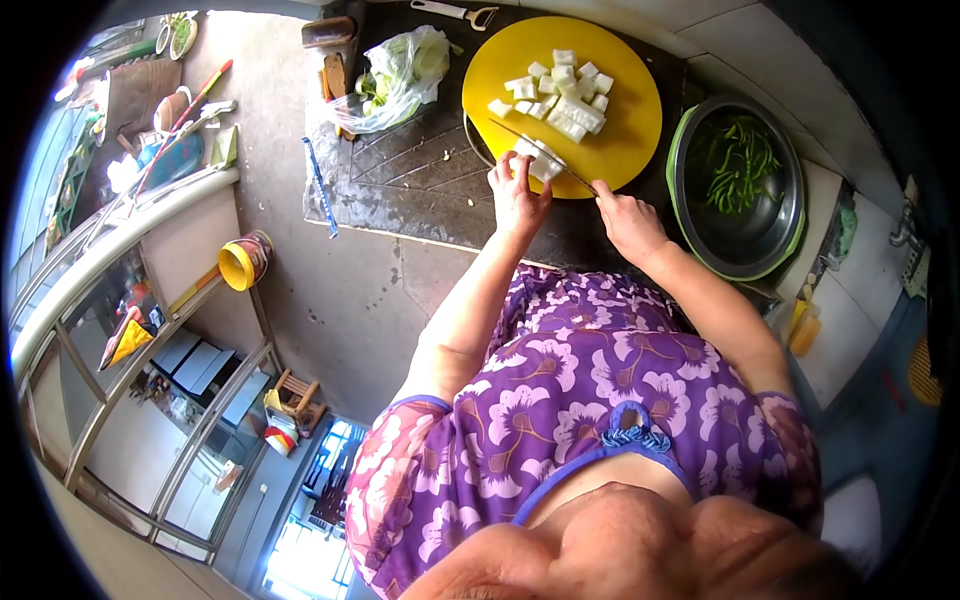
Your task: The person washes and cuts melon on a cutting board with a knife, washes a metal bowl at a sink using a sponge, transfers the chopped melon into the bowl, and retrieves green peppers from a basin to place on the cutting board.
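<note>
My left hand [518, 205] has its fingers curled on a chunk of pale white vegetable [543, 163] near the close edge of a round yellow cutting board [630, 90]. In my right hand [630, 228] is the handle end of a knife [572, 173]. Its thin blade slants up and left across the board, along the far side of the chunk. Beyond the blade lie several cut white cubes [585, 85] and a thicker, partly sliced piece [577, 117]. The kind of vegetable cannot be made out for certain.
Right of the board, a dark bowl [690, 215] holds green strips [740, 165]. On the dark counter [400, 185] to the left lies a plastic bag [405, 75] of greens. A white-handled peeler [445, 10] lies at the back. A yellow bucket [240, 265] stands lower left.
</note>
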`<state>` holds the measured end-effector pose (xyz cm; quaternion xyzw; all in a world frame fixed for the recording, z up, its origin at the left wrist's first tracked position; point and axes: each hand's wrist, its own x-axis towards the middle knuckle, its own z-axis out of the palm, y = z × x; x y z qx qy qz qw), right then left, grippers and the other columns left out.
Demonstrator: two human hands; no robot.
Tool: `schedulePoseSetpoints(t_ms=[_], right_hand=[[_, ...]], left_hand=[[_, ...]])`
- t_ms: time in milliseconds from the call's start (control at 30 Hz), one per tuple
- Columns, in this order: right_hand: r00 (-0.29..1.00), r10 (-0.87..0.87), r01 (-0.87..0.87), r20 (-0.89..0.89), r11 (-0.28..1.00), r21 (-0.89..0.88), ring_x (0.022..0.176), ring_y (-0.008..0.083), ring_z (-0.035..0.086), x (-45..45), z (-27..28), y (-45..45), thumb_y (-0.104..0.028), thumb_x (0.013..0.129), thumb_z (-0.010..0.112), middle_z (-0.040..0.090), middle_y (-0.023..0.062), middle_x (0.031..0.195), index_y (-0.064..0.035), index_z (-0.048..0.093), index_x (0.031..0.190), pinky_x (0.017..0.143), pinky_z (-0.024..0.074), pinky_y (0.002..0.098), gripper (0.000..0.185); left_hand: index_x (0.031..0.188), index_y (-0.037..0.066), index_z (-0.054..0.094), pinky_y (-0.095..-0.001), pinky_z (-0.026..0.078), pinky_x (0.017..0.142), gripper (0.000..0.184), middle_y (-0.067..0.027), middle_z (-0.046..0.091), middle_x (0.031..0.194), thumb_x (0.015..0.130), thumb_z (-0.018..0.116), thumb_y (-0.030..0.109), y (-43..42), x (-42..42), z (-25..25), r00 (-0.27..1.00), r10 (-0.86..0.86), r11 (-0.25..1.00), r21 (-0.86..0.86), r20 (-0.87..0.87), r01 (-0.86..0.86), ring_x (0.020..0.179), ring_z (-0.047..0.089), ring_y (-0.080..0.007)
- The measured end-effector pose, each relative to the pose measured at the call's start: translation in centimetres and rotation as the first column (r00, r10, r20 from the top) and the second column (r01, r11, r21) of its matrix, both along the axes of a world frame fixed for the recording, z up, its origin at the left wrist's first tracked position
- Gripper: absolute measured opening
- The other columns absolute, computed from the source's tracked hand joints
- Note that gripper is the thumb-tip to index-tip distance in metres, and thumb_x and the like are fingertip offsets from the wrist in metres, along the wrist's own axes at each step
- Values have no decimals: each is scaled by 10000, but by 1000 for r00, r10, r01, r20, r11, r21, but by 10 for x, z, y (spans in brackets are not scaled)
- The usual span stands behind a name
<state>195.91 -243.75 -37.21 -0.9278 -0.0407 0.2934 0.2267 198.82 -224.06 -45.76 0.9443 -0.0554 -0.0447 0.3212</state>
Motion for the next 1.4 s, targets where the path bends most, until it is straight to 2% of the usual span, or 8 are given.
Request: schedulePoseSetpoints(t_ms=[167,367,467,600,767,900,1067,1400], right_hand=[[995,92,-93,-33,995,-23,746,393,663,6,1,0,-33,849,452,659,230,790,13,434,1281,695,537,497,434],[995,69,-74,-73,995,-69,780,394,666,17,-19,24,-46,857,438,656,260,836,16,412,1308,725,537,481,456],[980,120,-110,156,991,-72,800,405,662,15,-61,23,-40,847,457,656,265,856,20,401,1314,754,525,497,475],[999,3,0,-48,998,62,808,418,645,36,-48,12,-129,921,465,646,265,828,-21,426,1256,730,508,518,355],[996,-72,71,58,997,34,736,428,636,30,-31,6,-198,958,443,642,238,750,-48,440,1239,676,513,519,318],[1000,17,-16,-22,1000,4,765,416,645,26,-9,7,-98,904,451,649,242,787,-42,430,1268,692,522,506,369],[986,160,-161,-47,986,-34,812,404,655,29,-2,4,15,811,443,656,249,844,3,387,1326,719,523,502,519],[995,83,-83,-53,997,-3,840,408,649,50,-51,24,-55,869,456,660,242,878,-15,432,1266,732,512,509,400]], left_hand=[[1138,70,526,-472,388,961,532,-194,439,1224,657,741,144,2,3,1,1000,-16,999,-32,-22,15,1117,417,-403],[1095,74,560,-458,434,905,518,-177,468,1165,623,760,148,1,4,-1,1000,26,997,-68,4,-26,1048,481,-382],[1124,85,536,-465,421,916,555,-193,434,1191,619,759,136,0,3,-5,1000,32,995,-91,-1,-31,1071,447,-388],[1132,88,535,-456,424,915,570,-196,419,1203,612,765,138,0,5,-8,1000,19,996,-83,19,-17,1066,452,-388],[1119,84,542,-441,448,914,559,-197,415,1188,627,795,161,-2,12,-14,994,105,974,-201,0,-103,1051,483,-359],[1118,66,538,-481,406,947,546,-244,396,1195,645,786,178,1,4,-17,997,77,984,-161,6,-75,1121,421,-413],[1103,61,539,-475,409,931,550,-243,414,1147,624,787,170,-1,8,-15,998,54,990,-134,18,-52,1095,427,-411],[1134,64,499,-448,424,942,622,-216,425,1138,596,794,165,-12,11,-20,991,112,980,-170,66,-100,1078,442,-386]])
